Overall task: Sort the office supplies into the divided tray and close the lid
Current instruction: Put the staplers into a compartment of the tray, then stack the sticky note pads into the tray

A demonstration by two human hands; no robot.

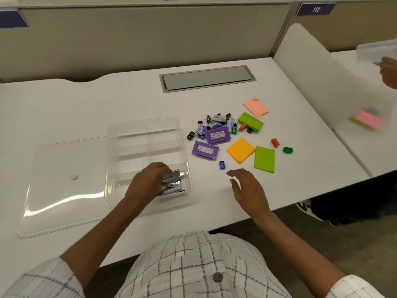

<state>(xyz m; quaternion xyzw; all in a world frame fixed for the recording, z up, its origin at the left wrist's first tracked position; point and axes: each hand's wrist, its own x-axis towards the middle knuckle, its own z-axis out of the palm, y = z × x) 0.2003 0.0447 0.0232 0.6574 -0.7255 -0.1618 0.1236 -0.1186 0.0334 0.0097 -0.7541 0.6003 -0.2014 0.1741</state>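
Tray (182, 134) on counter (96, 104), left hand (148, 182) inside it, right hand (250, 190) free.
Left fingers curl round a bunch of silver metal pieces (175, 179) in the tray's near right compartment. Right hand hovers over the counter right of the tray, fingers loosely spread and holding nothing, with a blue sharpener (222, 164) just beyond the fingertips. Clear lid (64, 179) lies flat against the tray's left side. Unsorted pile right of the tray: two purple boxes (218, 135), binder clips (209, 119), black sharpener (190, 135). Orange pad (240, 149), green pad (264, 159), pink pad (255, 107) nearby. Red sharpener (275, 142) and green sharpener (287, 150) sit further right.
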